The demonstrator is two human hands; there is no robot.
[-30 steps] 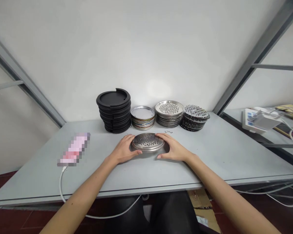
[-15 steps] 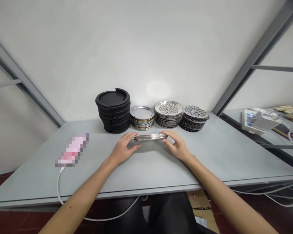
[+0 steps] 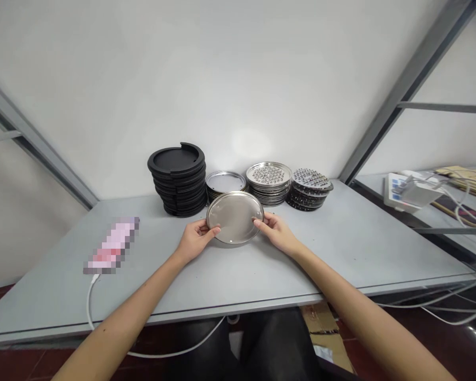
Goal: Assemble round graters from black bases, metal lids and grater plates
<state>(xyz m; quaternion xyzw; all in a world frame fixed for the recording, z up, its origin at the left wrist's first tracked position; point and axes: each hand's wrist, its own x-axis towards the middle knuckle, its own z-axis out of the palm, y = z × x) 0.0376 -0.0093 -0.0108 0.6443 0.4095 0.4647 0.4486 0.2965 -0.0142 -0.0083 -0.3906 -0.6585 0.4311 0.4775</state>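
The metal disc [image 3: 235, 216] has been tipped up, pinched by left hand [image 3: 194, 242] and right hand [image 3: 281, 234]. Behind it, stacked plates [image 3: 225, 181] are partly hidden.

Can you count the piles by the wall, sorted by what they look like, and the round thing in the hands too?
Black pile: 1
Smooth-top silver pile: 1
Dotted-top piles: 2
Round metal plate, held by the left hand and right hand: 1
Total: 5
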